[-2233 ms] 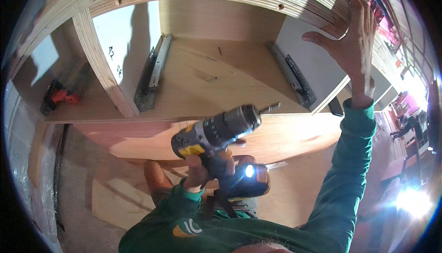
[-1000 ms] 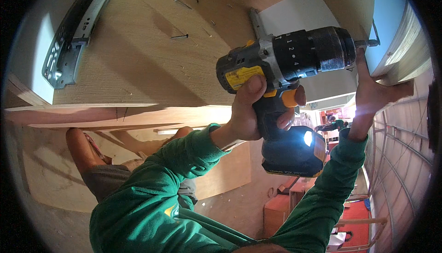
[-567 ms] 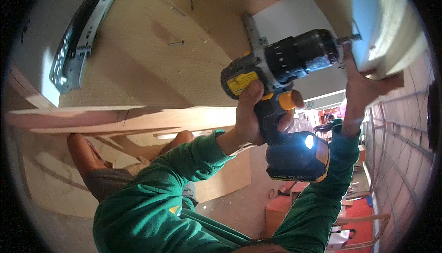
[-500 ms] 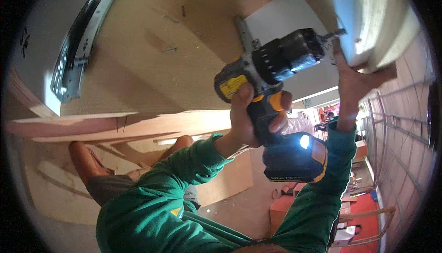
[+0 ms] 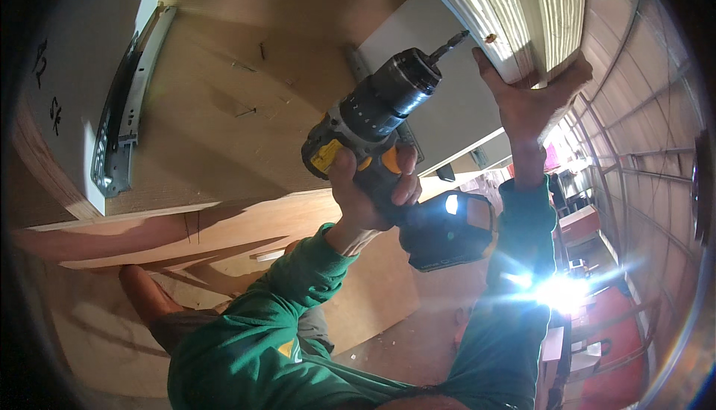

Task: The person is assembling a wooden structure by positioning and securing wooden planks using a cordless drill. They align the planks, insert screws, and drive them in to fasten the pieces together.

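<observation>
A cordless drill (image 5: 384, 104), black and yellow with its lamp lit, is gripped round the handle by my left hand (image 5: 364, 193). Its bit (image 5: 449, 46) points up and right, the tip close to the left side of a pale, layered wooden panel (image 5: 548, 7). A small brown spot, a hole or a screw head, shows on that panel near the bit. My right hand (image 5: 541, 100) clasps the panel's lower end, thumb on the left side and fingers on the right. Several loose screws (image 5: 247, 111) lie on the brown board of the cabinet (image 5: 209, 149).
A metal drawer slide (image 5: 134, 104) is fixed to the cabinet's left wall, and another slide (image 5: 358, 63) shows behind the drill. Below runs a long wooden edge (image 5: 224, 220). Someone's bare knee (image 5: 145, 298) is at lower left. Red boxes (image 5: 578, 223) and a bright light stand at right.
The drill has shifted left in the picture and its bit now points more steeply upward. The panel and my right hand appear farther left, with more of the layered edge showing.
</observation>
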`<state>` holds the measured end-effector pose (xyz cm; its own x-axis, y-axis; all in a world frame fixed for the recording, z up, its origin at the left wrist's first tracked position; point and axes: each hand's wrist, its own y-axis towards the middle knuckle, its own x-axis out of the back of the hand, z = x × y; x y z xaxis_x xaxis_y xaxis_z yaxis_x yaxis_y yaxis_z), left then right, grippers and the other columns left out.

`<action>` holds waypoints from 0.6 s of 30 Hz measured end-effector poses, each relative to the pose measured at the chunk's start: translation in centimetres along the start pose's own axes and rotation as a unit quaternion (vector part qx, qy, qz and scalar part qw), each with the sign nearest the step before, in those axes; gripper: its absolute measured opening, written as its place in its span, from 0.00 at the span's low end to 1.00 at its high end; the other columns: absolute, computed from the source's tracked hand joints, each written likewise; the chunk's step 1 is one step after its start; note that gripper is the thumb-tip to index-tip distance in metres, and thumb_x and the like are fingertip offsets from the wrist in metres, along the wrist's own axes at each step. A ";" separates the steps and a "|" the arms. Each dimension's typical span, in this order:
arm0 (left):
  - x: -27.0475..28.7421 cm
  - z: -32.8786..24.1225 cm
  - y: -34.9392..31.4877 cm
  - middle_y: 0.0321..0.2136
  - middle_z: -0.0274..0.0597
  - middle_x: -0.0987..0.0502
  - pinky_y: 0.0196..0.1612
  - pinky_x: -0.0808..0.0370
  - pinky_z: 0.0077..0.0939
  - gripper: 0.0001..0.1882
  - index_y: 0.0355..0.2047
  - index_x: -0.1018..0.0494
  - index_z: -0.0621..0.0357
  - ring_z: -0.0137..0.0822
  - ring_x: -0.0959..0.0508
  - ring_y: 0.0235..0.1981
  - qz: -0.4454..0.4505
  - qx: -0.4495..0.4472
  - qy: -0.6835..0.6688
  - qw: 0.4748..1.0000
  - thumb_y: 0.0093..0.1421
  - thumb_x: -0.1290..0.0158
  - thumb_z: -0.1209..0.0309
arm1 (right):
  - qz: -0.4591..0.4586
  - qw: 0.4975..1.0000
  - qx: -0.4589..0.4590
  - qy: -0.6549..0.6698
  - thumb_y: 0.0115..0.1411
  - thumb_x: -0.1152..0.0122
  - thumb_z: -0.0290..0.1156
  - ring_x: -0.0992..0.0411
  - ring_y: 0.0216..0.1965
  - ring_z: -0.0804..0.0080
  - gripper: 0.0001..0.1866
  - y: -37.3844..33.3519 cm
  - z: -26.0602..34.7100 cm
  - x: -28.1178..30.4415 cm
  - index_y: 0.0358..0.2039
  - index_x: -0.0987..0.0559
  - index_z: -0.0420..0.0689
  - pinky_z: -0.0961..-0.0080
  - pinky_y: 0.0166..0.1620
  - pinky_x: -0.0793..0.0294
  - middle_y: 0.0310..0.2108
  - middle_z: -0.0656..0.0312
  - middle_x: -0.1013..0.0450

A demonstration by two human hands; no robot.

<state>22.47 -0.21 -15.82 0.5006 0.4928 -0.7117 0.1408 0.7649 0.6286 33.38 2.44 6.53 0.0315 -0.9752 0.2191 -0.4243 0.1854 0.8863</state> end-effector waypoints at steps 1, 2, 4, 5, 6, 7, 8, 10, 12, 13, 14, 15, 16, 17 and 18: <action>0.4 0.0 0.1 0.33 0.42 0.25 0.26 0.28 0.26 0.42 0.44 0.30 0.60 0.28 0.29 0.17 0.026 0.010 0.007 1.000 0.60 0.53 0.28 | -0.037 0.999 0.010 0.026 0.29 0.13 0.44 0.36 0.53 0.52 0.58 -0.1 -0.6 -0.2 0.58 0.37 0.39 0.53 0.57 0.36 0.49 0.51 0.37; 1.0 -0.1 0.2 0.33 0.42 0.25 0.27 0.28 0.27 0.42 0.45 0.30 0.60 0.28 0.29 0.17 0.049 0.017 0.014 0.999 0.60 0.52 0.28 | -0.038 0.999 0.011 0.034 0.29 0.13 0.44 0.36 0.53 0.53 0.58 -0.1 -0.5 -0.3 0.58 0.37 0.39 0.53 0.57 0.36 0.49 0.52 0.37; 1.4 -0.2 0.1 0.33 0.42 0.25 0.27 0.28 0.28 0.41 0.46 0.30 0.59 0.28 0.29 0.18 0.054 0.016 0.023 0.998 0.60 0.52 0.28 | -0.035 0.999 0.012 0.034 0.28 0.13 0.43 0.36 0.53 0.53 0.58 0.0 -0.2 -0.4 0.58 0.37 0.39 0.53 0.57 0.36 0.49 0.52 0.38; 0.8 -0.3 -0.1 0.33 0.42 0.25 0.27 0.28 0.28 0.42 0.46 0.30 0.59 0.28 0.29 0.18 0.035 0.011 0.022 0.999 0.60 0.52 0.28 | -0.031 0.999 0.011 0.024 0.28 0.13 0.43 0.36 0.53 0.53 0.58 0.0 0.0 -0.2 0.57 0.37 0.39 0.53 0.57 0.36 0.49 0.52 0.38; 0.5 -0.4 -0.2 0.34 0.42 0.25 0.27 0.28 0.29 0.42 0.46 0.29 0.59 0.28 0.28 0.18 0.017 0.005 0.023 1.000 0.59 0.52 0.28 | -0.027 0.999 0.011 0.015 0.28 0.13 0.43 0.36 0.53 0.53 0.57 0.0 0.2 -0.1 0.57 0.37 0.39 0.53 0.57 0.36 0.49 0.52 0.38; 1.0 -0.4 -0.1 0.34 0.42 0.25 0.27 0.28 0.29 0.41 0.47 0.29 0.58 0.28 0.28 0.18 0.045 0.009 0.029 0.999 0.60 0.52 0.28 | -0.009 1.000 -0.001 0.023 0.30 0.12 0.43 0.38 0.54 0.56 0.58 -0.1 0.0 -0.2 0.57 0.39 0.37 0.56 0.56 0.35 0.49 0.52 0.40; 1.7 -0.4 0.0 0.34 0.43 0.25 0.27 0.28 0.29 0.41 0.48 0.29 0.57 0.29 0.28 0.19 0.073 0.014 0.032 0.997 0.60 0.52 0.28 | 0.011 0.999 -0.013 0.028 0.33 0.11 0.43 0.40 0.54 0.59 0.58 -0.2 -0.3 0.0 0.58 0.41 0.36 0.59 0.56 0.33 0.50 0.53 0.43; 2.1 -0.4 -0.2 0.35 0.43 0.25 0.28 0.28 0.30 0.41 0.50 0.29 0.56 0.29 0.27 0.19 0.087 0.014 0.023 0.996 0.61 0.52 0.29 | 0.027 0.999 -0.016 0.020 0.35 0.11 0.44 0.42 0.55 0.61 0.58 -0.2 -0.2 0.2 0.58 0.42 0.34 0.62 0.56 0.33 0.51 0.54 0.45; 1.7 -0.1 -0.5 0.36 0.44 0.24 0.28 0.27 0.30 0.41 0.53 0.29 0.57 0.29 0.27 0.20 0.059 -0.001 0.003 0.998 0.62 0.53 0.30 | 0.020 1.000 0.001 -0.003 0.35 0.11 0.44 0.42 0.54 0.61 0.58 0.0 0.3 0.4 0.58 0.42 0.34 0.60 0.57 0.36 0.50 0.54 0.45; 1.8 -0.1 -0.5 0.37 0.44 0.24 0.29 0.27 0.30 0.41 0.53 0.29 0.57 0.29 0.27 0.20 0.066 -0.005 -0.002 0.998 0.62 0.53 0.30 | 0.018 1.000 0.009 0.002 0.35 0.11 0.44 0.42 0.54 0.61 0.58 0.0 0.3 0.4 0.57 0.42 0.34 0.60 0.57 0.36 0.50 0.54 0.45; 2.0 -0.1 -0.5 0.37 0.45 0.24 0.29 0.27 0.30 0.41 0.54 0.29 0.57 0.29 0.27 0.21 0.074 -0.009 -0.007 0.997 0.63 0.53 0.31 | 0.016 1.000 0.017 0.006 0.35 0.11 0.45 0.42 0.54 0.61 0.58 0.1 0.4 0.4 0.57 0.41 0.34 0.60 0.57 0.36 0.50 0.54 0.45; 2.2 -0.1 -0.5 0.38 0.45 0.24 0.29 0.27 0.30 0.41 0.55 0.30 0.57 0.29 0.26 0.21 0.082 -0.013 -0.011 0.996 0.63 0.53 0.31 | 0.013 1.000 0.024 0.010 0.35 0.11 0.45 0.42 0.54 0.61 0.58 0.1 0.4 0.4 0.57 0.41 0.34 0.60 0.57 0.36 0.50 0.54 0.45; 2.3 -0.1 -0.5 0.38 0.45 0.23 0.29 0.26 0.31 0.40 0.55 0.30 0.57 0.29 0.26 0.21 0.085 -0.013 -0.012 0.996 0.63 0.53 0.31 | 0.014 1.000 0.025 0.008 0.35 0.11 0.45 0.42 0.54 0.61 0.58 0.2 0.5 0.5 0.57 0.41 0.34 0.60 0.57 0.36 0.50 0.54 0.45; 2.4 -0.1 -0.6 0.39 0.45 0.23 0.29 0.26 0.31 0.40 0.55 0.30 0.57 0.29 0.26 0.21 0.088 -0.012 -0.012 0.996 0.63 0.53 0.32 | 0.015 1.000 0.024 0.005 0.35 0.11 0.45 0.42 0.54 0.61 0.58 0.2 0.6 0.5 0.57 0.41 0.34 0.60 0.57 0.36 0.50 0.54 0.45; 2.5 -0.1 -0.7 0.39 0.46 0.23 0.30 0.26 0.31 0.40 0.56 0.30 0.57 0.29 0.26 0.21 0.091 -0.011 -0.013 0.996 0.63 0.53 0.32 | 0.016 1.000 0.024 0.002 0.35 0.11 0.45 0.42 0.54 0.61 0.58 0.1 0.6 0.5 0.57 0.41 0.34 0.60 0.57 0.36 0.50 0.54 0.44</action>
<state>23.49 0.57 -18.02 0.5379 0.6141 -0.5775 0.0273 0.6720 0.7400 32.78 1.87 6.52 0.0205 -0.9684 0.2484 -0.4676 0.2103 0.8586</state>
